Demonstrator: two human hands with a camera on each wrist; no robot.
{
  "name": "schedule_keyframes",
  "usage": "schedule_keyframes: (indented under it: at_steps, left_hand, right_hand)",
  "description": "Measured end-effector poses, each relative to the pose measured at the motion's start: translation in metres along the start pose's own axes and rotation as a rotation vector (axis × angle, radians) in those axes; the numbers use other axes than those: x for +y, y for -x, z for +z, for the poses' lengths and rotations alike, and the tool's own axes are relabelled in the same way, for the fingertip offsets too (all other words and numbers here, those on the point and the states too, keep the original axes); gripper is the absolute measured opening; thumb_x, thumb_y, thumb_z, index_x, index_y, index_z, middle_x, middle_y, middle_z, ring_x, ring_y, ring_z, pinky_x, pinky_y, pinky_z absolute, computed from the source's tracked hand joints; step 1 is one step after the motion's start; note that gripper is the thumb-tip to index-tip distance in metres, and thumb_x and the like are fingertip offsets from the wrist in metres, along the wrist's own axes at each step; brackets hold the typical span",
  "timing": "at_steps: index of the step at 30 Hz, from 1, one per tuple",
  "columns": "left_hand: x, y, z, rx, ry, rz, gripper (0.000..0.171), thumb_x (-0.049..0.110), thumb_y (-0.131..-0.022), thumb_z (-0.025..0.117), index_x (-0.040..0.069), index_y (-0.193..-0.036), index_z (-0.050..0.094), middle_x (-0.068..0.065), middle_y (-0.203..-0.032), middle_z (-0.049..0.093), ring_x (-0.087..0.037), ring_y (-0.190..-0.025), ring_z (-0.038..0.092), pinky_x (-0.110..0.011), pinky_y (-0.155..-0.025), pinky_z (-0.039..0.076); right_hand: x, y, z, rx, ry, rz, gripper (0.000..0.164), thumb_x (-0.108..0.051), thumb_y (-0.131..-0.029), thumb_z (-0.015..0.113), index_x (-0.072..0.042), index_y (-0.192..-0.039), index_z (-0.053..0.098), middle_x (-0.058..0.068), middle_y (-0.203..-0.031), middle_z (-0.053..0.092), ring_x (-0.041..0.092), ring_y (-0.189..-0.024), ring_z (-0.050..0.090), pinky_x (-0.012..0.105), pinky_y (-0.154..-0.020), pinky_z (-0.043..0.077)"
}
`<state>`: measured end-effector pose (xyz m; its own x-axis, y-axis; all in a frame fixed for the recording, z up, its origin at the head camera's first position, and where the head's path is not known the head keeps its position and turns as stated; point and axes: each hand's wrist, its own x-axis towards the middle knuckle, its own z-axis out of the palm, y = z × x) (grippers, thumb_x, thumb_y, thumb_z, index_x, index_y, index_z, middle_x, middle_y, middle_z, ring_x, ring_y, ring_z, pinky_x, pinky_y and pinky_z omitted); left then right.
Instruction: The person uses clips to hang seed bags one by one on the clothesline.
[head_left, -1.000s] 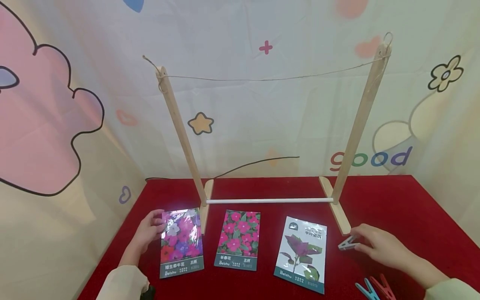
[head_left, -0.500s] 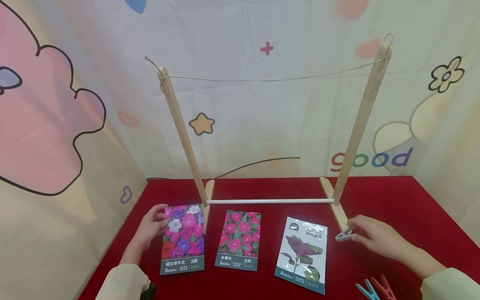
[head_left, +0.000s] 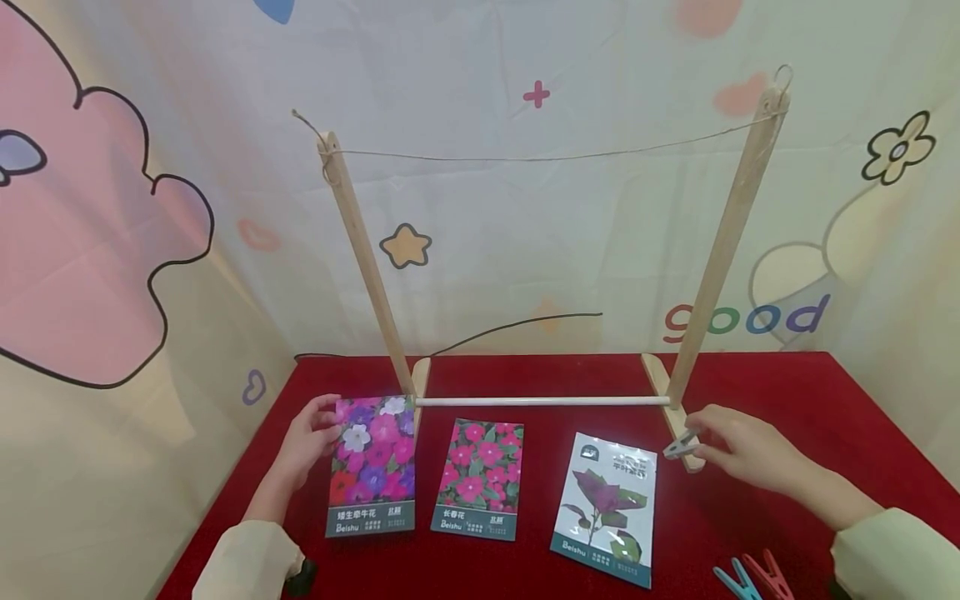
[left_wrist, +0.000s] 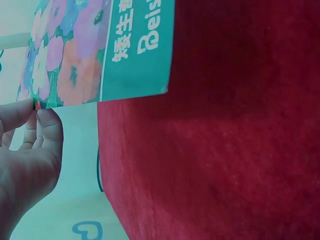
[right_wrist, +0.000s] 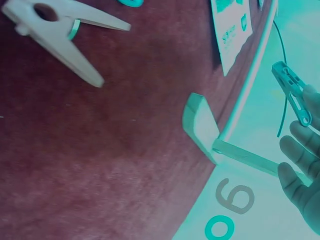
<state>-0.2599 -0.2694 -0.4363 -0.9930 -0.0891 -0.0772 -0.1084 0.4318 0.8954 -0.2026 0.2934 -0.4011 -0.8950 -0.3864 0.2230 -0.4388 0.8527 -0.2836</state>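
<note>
At the left, my left hand (head_left: 306, 442) pinches the left edge of a seed packet (head_left: 372, 467) printed with mixed pink, purple, red and white flowers. The left wrist view has this packet (left_wrist: 137, 60) raised off the cloth, gripped between thumb and fingers (left_wrist: 49, 127). My right hand (head_left: 753, 450) holds a grey clothespin (head_left: 681, 445) by the right foot of a wooden frame; in the right wrist view the clothespin (right_wrist: 291, 92) sits at the fingertips. Two more packets lie on the red cloth: a pink-flowered one (head_left: 480, 479) and a white one with a purple plant (head_left: 603, 510).
The wooden frame has two uprights, left (head_left: 367, 267) and right (head_left: 727, 250), joined low by a white rod (head_left: 542, 402). A thin string (head_left: 525, 158) spans their tops. A blue clothespin (head_left: 738, 579) and a red clothespin (head_left: 768, 575) lie at the front right.
My left hand has lifted the mixed-flower packet upward, near the frame's left foot. My right hand has moved a little up and left with the grey clothespin. The other packets stay put.
</note>
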Motion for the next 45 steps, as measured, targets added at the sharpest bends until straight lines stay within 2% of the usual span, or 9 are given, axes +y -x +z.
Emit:
schedule_keyframes:
  at_steps: [4,10,14,22,26,32,36,40,45]
  left_hand:
    - [0.005,-0.001,0.002,0.002,0.011,0.027,0.044,0.009,-0.089,0.047,0.016,-0.131,0.034,-0.015,-0.114,0.043,-0.026,-0.1,0.046,-0.031,-0.078,0.048]
    - [0.013,-0.002,0.004,0.031,0.012,0.041,0.044,0.008,-0.089,0.046,0.017,-0.131,0.035,-0.012,-0.113,0.045,-0.024,-0.098,0.047,-0.032,-0.076,0.048]
    - [0.02,-0.002,0.006,0.012,0.024,0.044,0.044,0.008,-0.089,0.045,0.019,-0.131,0.034,-0.013,-0.117,0.044,-0.026,-0.101,0.046,-0.032,-0.079,0.048]
    - [0.034,-0.002,0.009,0.021,0.032,0.059,0.045,0.009,-0.089,0.046,0.02,-0.131,0.035,-0.012,-0.115,0.044,-0.026,-0.097,0.049,-0.031,-0.079,0.049]
    - [0.039,-0.003,0.01,0.027,0.033,0.063,0.045,0.009,-0.089,0.046,0.02,-0.131,0.035,-0.012,-0.114,0.044,-0.026,-0.097,0.049,-0.032,-0.079,0.048]
    - [0.045,-0.003,0.01,0.033,0.033,0.074,0.045,0.011,-0.089,0.047,0.02,-0.132,0.035,-0.013,-0.116,0.044,-0.025,-0.099,0.048,-0.033,-0.082,0.048]
    - [0.048,-0.001,0.011,0.045,0.04,0.111,0.044,0.012,-0.089,0.048,0.018,-0.131,0.037,-0.014,-0.113,0.045,-0.026,-0.097,0.049,-0.033,-0.081,0.049]
    - [0.047,-0.003,0.013,0.053,0.059,0.165,0.044,0.014,-0.088,0.05,0.018,-0.131,0.039,-0.012,-0.109,0.046,-0.023,-0.092,0.05,-0.031,-0.076,0.05]
    - [0.06,0.0,0.016,0.056,0.035,0.115,0.044,0.01,-0.09,0.046,0.019,-0.131,0.038,-0.014,-0.113,0.045,-0.025,-0.095,0.049,-0.032,-0.08,0.049]
  right_hand:
    - [-0.002,-0.006,-0.003,0.019,0.022,-0.027,0.035,-0.016,-0.068,0.074,-0.012,-0.1,0.059,-0.002,-0.088,0.061,0.015,-0.078,0.059,0.026,-0.062,0.052]
    - [-0.006,-0.016,-0.01,0.041,0.02,-0.054,0.036,-0.017,-0.069,0.074,-0.013,-0.102,0.059,-0.004,-0.088,0.061,0.011,-0.077,0.058,0.025,-0.061,0.052]
    - [-0.008,-0.022,-0.015,0.057,0.034,-0.072,0.034,-0.017,-0.069,0.074,-0.014,-0.101,0.06,-0.004,-0.088,0.061,0.01,-0.078,0.058,0.026,-0.062,0.052]
    - [-0.011,-0.033,-0.026,0.086,0.041,-0.086,0.034,-0.016,-0.069,0.074,-0.014,-0.099,0.06,-0.001,-0.09,0.061,0.016,-0.083,0.059,0.035,-0.067,0.052]
    - [-0.013,-0.038,-0.031,0.105,0.075,-0.102,0.031,-0.016,-0.069,0.074,-0.014,-0.096,0.06,-0.004,-0.086,0.06,0.011,-0.08,0.057,0.031,-0.066,0.052]
    - [-0.018,-0.045,-0.041,0.095,0.06,-0.087,0.035,-0.016,-0.07,0.073,-0.01,-0.102,0.059,0.001,-0.088,0.06,0.014,-0.08,0.057,0.033,-0.065,0.052]
    - [-0.021,-0.05,-0.047,0.094,0.056,-0.104,0.041,-0.015,-0.07,0.073,-0.008,-0.107,0.057,0.003,-0.09,0.061,0.017,-0.08,0.06,0.032,-0.064,0.053]
    - [-0.023,-0.056,-0.053,0.09,0.059,-0.118,0.043,-0.012,-0.071,0.072,-0.006,-0.11,0.057,0.003,-0.089,0.06,0.013,-0.076,0.06,0.027,-0.062,0.052]
    - [-0.028,-0.064,-0.06,0.066,0.012,-0.111,0.034,-0.011,-0.072,0.071,-0.008,-0.104,0.058,0.001,-0.087,0.058,0.008,-0.071,0.053,0.018,-0.057,0.048]
